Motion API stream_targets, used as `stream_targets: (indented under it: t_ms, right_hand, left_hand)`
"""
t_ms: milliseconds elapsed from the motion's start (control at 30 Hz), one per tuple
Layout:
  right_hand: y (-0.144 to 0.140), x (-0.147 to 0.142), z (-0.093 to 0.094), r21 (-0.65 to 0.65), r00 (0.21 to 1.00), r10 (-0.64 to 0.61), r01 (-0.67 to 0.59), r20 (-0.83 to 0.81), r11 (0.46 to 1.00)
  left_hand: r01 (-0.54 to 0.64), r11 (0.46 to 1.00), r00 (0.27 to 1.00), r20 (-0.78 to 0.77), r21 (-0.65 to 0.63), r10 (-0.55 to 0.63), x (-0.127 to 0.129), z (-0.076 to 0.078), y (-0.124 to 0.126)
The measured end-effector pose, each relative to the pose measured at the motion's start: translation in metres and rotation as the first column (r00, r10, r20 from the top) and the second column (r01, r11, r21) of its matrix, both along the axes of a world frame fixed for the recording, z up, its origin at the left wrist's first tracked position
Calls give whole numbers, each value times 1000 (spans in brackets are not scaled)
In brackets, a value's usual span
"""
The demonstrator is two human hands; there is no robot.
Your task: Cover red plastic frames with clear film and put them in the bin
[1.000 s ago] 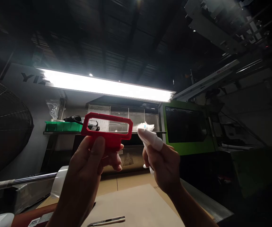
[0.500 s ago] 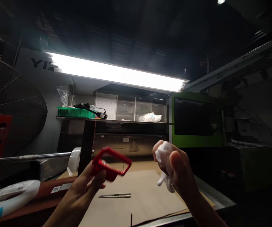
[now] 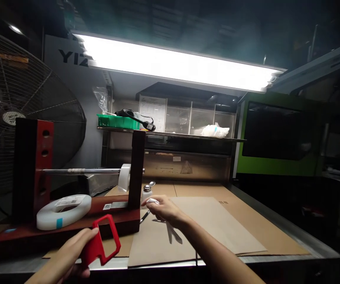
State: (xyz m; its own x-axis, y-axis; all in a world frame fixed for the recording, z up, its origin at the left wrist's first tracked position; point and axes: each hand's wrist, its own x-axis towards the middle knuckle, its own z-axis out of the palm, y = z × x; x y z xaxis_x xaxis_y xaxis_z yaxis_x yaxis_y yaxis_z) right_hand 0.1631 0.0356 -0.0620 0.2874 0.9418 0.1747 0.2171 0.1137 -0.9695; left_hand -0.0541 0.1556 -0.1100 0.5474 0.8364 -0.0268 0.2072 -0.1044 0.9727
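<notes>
My left hand (image 3: 69,252) is at the lower left, near the bench's front edge, and grips a red plastic frame (image 3: 103,240) with a rectangular opening, tilted on edge. My right hand (image 3: 162,209) reaches forward over the cardboard sheet (image 3: 217,225), fingers closed on a small white cloth (image 3: 152,201). It is close to a small bottle with a metal cap (image 3: 146,191). A slim pen-like tool (image 3: 145,215) lies just under that hand, with dark shadows on the cardboard beside it.
A red and dark stand (image 3: 34,165) with a steel rod (image 3: 81,171) sits at left, a white tape roll (image 3: 63,205) on its base. A big fan (image 3: 25,102) is behind it. The shelf carries a green tray (image 3: 118,121) and a white bag (image 3: 215,131). A green machine (image 3: 276,165) stands at right.
My view dropped from the ceiling light to the bench. Both hands came down: the left lowered the red frame to the front edge, the right moved forward toward the small bottle.
</notes>
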Motion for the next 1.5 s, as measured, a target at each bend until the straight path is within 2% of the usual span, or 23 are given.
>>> stream_targets:
  t_ms: [133,233,400,600,767,933,1100,1233,1500]
  right_hand:
    - [60,-5,-17,41,985,-98,104,-142,994]
    - [88,-8,-25,56,968,-120,135,-220,989]
    - [108,-12,-29,59,952,-74,96,-296,994]
    - [118,-14,-31,65,935,-100,130,-339,989]
    - [118,-21,-34,73,918,-175,214,-357,974]
    - [101,-37,-42,99,899,-228,283,-375,954]
    - [75,-53,-52,95,908,-196,247,-369,964]
    - [59,-59,-59,88,914,-185,231,-361,969]
    - [53,-54,-67,67,916,-205,242,-345,968]
  left_hand:
    - [-50,999,999,4,-21,50,5,14,29]
    - [-72,997,997,-32,16,72,8,20,47]
    - [-101,992,991,-80,70,107,10,31,60]
    - [-76,991,988,-127,108,89,18,33,67]
    - [-29,993,990,-133,114,44,25,36,68]
    - [59,994,989,-139,90,-47,36,39,69]
    - [140,987,977,-172,77,-126,48,41,59]
    - [151,985,972,-196,89,-131,56,45,49]
    - [160,976,972,-198,150,-129,63,48,39]
